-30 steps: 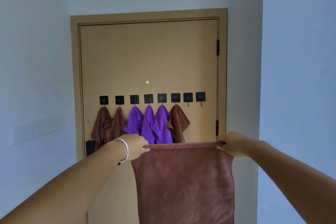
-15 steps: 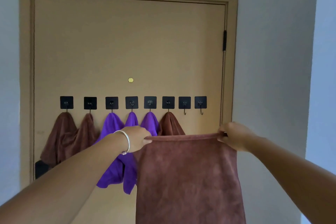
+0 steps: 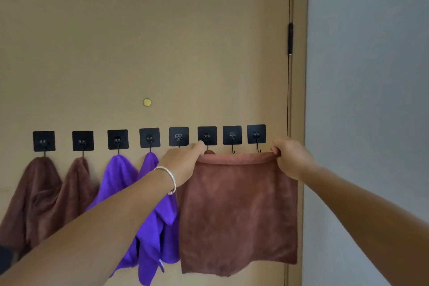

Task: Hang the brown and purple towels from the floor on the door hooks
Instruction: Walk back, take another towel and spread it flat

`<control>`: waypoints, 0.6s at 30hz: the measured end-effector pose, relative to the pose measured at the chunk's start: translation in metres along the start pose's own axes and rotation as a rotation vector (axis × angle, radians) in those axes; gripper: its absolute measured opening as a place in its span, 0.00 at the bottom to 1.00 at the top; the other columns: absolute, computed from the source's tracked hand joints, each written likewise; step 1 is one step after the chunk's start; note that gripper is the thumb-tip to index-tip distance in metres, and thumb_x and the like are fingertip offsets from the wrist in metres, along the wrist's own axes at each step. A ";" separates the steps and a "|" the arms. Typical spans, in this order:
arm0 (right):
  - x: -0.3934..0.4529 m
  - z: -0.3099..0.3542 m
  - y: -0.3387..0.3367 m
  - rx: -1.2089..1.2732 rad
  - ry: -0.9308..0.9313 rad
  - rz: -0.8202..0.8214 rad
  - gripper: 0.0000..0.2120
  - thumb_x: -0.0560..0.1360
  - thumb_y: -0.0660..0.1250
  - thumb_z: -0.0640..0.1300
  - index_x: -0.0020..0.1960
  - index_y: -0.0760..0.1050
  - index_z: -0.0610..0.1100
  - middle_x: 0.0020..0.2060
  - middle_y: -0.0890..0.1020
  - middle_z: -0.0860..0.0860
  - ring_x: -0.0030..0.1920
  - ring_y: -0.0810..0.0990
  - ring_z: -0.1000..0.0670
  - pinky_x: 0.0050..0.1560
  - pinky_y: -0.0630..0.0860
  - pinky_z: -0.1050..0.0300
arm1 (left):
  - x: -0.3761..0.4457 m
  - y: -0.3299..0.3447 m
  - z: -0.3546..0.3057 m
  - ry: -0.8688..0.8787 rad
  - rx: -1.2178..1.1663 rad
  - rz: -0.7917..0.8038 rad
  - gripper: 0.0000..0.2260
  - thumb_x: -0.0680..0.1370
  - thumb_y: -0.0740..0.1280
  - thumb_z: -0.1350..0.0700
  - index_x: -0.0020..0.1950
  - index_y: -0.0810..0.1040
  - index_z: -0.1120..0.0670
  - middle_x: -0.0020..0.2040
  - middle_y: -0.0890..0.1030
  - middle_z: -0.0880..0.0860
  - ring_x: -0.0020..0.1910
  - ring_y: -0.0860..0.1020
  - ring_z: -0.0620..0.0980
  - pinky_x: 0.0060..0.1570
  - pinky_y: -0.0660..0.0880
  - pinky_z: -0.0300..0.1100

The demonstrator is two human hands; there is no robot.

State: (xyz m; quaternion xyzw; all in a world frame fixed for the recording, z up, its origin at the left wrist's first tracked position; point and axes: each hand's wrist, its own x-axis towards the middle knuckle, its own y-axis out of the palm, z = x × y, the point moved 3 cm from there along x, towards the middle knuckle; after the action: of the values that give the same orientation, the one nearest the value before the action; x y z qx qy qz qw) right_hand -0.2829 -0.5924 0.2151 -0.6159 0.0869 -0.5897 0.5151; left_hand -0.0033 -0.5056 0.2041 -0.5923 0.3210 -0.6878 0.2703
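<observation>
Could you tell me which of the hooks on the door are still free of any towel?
The two rightmost hooks, the seventh hook and eighth hook from the left, hang bare; a towel already drapes from each of the other six.

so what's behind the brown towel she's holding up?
Behind the held brown towel: door, part of a purple towel, the top of another brown towel. The rest is covered.

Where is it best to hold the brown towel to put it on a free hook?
Grip the brown towel along its top hem, coming from the front. The hands, left and right, already pinch its two upper corners, so the hem stretches just below the bare hooks; the middle of that edge can go over one.
</observation>
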 end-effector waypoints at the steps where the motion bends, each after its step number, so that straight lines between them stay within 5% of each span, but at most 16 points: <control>1: 0.007 -0.003 0.003 0.006 -0.027 -0.021 0.15 0.68 0.55 0.30 0.37 0.62 0.51 0.36 0.76 0.50 0.37 0.74 0.46 0.37 0.74 0.47 | 0.004 0.003 -0.001 0.030 -0.008 0.007 0.13 0.75 0.59 0.62 0.52 0.64 0.46 0.48 0.72 0.45 0.44 0.76 0.55 0.42 0.72 0.49; 4: 0.026 -0.009 0.008 0.055 -0.132 -0.060 0.18 0.64 0.52 0.27 0.37 0.59 0.51 0.33 0.74 0.50 0.35 0.71 0.46 0.32 0.68 0.46 | 0.018 0.012 -0.004 0.114 0.038 0.033 0.12 0.72 0.59 0.44 0.56 0.70 0.36 0.47 0.78 0.42 0.44 0.76 0.47 0.44 0.72 0.45; 6: 0.037 -0.013 0.011 0.097 -0.235 -0.080 0.19 0.62 0.54 0.26 0.37 0.61 0.50 0.36 0.73 0.53 0.38 0.72 0.46 0.35 0.70 0.46 | 0.028 0.021 -0.001 0.207 0.146 0.033 0.14 0.71 0.60 0.42 0.56 0.70 0.33 0.45 0.78 0.42 0.40 0.76 0.45 0.42 0.70 0.42; 8: 0.044 -0.014 0.015 0.078 -0.292 -0.071 0.16 0.65 0.57 0.29 0.37 0.67 0.51 0.45 0.75 0.59 0.45 0.73 0.50 0.40 0.72 0.52 | 0.037 0.026 0.005 0.163 0.156 0.062 0.12 0.75 0.60 0.41 0.59 0.70 0.34 0.51 0.76 0.42 0.47 0.76 0.48 0.46 0.69 0.42; 10: 0.052 -0.015 0.021 0.065 -0.271 0.002 0.14 0.73 0.59 0.38 0.46 0.76 0.56 0.54 0.75 0.60 0.50 0.74 0.53 0.43 0.71 0.58 | 0.044 0.032 0.004 0.087 0.190 0.102 0.15 0.80 0.56 0.43 0.67 0.66 0.35 0.58 0.73 0.46 0.56 0.74 0.51 0.52 0.69 0.42; 13: 0.063 -0.010 0.036 -0.021 -0.303 0.075 0.13 0.80 0.54 0.52 0.61 0.74 0.56 0.52 0.76 0.55 0.47 0.74 0.55 0.43 0.70 0.59 | 0.055 0.037 -0.006 -0.006 0.217 0.103 0.13 0.82 0.57 0.46 0.66 0.67 0.38 0.54 0.72 0.48 0.54 0.75 0.54 0.49 0.71 0.45; 18: 0.076 0.003 0.063 -0.364 -0.298 0.087 0.22 0.78 0.61 0.41 0.71 0.64 0.47 0.60 0.71 0.45 0.58 0.72 0.45 0.51 0.74 0.52 | 0.078 0.054 -0.027 -0.134 0.330 0.194 0.25 0.77 0.59 0.62 0.73 0.63 0.47 0.59 0.70 0.56 0.52 0.76 0.58 0.42 0.68 0.47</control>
State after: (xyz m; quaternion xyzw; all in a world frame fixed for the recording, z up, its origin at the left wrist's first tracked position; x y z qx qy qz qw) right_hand -0.2270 -0.6741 0.2177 -0.7745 0.1411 -0.4443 0.4276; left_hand -0.0421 -0.5964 0.2109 -0.5507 0.2409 -0.6608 0.4495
